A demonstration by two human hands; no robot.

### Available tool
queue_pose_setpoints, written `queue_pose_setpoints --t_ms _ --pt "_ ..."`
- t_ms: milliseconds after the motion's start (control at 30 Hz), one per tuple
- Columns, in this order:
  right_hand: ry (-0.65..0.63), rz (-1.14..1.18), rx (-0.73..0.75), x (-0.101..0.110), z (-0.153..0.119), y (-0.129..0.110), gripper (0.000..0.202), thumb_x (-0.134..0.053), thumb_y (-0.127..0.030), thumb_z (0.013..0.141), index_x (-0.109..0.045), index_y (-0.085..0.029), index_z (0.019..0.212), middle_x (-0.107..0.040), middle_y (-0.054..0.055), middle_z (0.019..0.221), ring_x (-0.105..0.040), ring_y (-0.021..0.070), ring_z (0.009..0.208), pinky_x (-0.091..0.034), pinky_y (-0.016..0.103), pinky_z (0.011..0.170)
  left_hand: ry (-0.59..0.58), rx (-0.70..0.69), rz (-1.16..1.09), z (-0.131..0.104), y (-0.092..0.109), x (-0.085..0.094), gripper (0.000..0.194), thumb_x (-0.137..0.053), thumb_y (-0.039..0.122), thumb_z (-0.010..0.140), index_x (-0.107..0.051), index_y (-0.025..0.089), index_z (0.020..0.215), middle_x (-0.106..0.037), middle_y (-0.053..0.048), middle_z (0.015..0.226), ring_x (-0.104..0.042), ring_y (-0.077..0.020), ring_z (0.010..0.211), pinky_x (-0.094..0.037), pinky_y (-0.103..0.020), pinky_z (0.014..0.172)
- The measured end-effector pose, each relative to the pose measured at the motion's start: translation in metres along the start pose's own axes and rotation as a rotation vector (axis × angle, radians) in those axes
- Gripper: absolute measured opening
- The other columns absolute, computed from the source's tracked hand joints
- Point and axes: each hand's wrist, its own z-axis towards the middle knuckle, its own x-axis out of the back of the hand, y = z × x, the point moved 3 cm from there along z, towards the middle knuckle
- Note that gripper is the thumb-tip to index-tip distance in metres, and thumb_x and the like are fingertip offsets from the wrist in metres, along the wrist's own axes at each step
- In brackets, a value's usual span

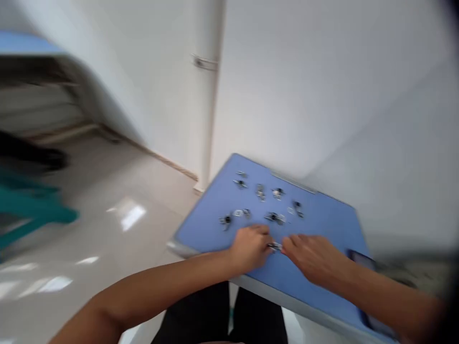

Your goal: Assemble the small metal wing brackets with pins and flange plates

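Observation:
Near the front edge of the blue table, my left hand (252,244) and my right hand (307,254) meet over a small silvery metal piece (275,246). The fingers of both are closed on it, one hand at each end. Blur hides its exact kind. Just beyond my hands lies a dark-centred metal part (274,218). Another metal part (225,220) rests to the left of my left hand, beside a small pale round piece (237,213).
More small metal parts (241,183) are scattered over the blue tabletop (201,229), which stands against a white wall (287,86). A dark flat device (362,260) lies partly under my right forearm. Teal furniture (39,205) stands on the shiny floor at left.

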Motion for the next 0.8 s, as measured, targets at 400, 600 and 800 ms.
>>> queue_pose_setpoints --t_ms 400,600,800 --pt "-0.447 -0.118 0.035 0.003 0.067 0.025 0.01 -0.049 -0.021 0.096 -0.055 -0.015 0.09 -0.059 0.003 0.066 -0.048 0.013 0.049 -0.021 0.027 0.043 -0.067 0.065 -0.001 -0.002 0.0 -0.002 0.015 -0.057 0.021 0.088 -0.072 0.023 0.087 -0.066 -0.002 0.084 -0.061 -0.0185 0.082 -0.027 -0.025 0.049" --pt "-0.395 -0.091 0.007 0.006 0.067 0.028 0.018 -0.049 -0.032 0.096 -0.054 -0.015 0.094 -0.061 0.004 0.072 -0.052 0.0145 0.055 -0.017 0.027 0.044 -0.031 0.041 -0.006 -0.002 -0.004 -0.007 0.017 -0.055 0.02 0.088 -0.073 0.023 0.088 -0.066 -0.002 0.083 -0.061 -0.0181 0.08 -0.023 -0.026 0.049" --pt "-0.557 -0.098 -0.094 0.0 0.063 0.034 0.023 -0.037 -0.03 0.102 -0.053 -0.016 0.093 -0.059 0.001 0.063 -0.051 0.0137 0.049 -0.018 0.027 0.044 -0.018 0.027 -0.001 -0.003 -0.005 -0.01 0.011 -0.061 0.024 0.087 -0.072 0.025 0.086 -0.066 0.0 0.084 -0.061 -0.0168 0.08 -0.024 -0.027 0.049"
